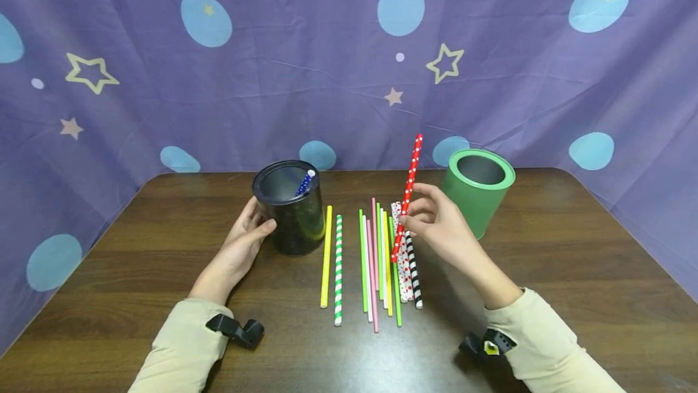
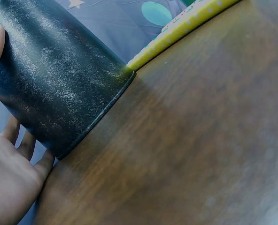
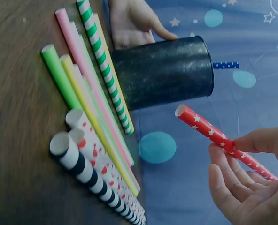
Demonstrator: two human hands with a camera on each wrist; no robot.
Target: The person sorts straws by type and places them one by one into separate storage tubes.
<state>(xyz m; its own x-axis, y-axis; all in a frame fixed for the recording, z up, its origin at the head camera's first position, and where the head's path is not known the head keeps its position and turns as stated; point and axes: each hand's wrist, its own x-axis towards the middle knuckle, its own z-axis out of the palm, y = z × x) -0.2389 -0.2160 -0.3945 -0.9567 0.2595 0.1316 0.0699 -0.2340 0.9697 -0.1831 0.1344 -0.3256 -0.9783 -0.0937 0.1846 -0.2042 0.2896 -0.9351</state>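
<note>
Between thumb and fingers, my right hand (image 1: pixel 438 220) pinches a red paper straw with white stars (image 1: pixel 414 166). The straw is raised and tilted above a group of straws on the table. My left hand (image 1: pixel 240 247) holds the left side of a black can (image 1: pixel 297 226), its thumb on the front and its fingers round the side. Out of the can's opening sticks a blue straw with white dots (image 1: pixel 305 182). Just right of the can lie a yellow straw (image 1: pixel 326 260) and a green-and-white striped straw (image 1: pixel 338 272). In the right wrist view, the red straw's open end (image 3: pixel 180 110) shows.
Several thin green, white, pink and yellow straws (image 1: pixel 375 272) lie side by side mid-table. Beside them are red-dotted white straws (image 1: pixel 405 278) and a black-and-white striped straw (image 1: pixel 414 272). A green can (image 1: pixel 474 199) stands behind my right hand. A purple patterned cloth (image 1: pixel 327 78) hangs behind the table.
</note>
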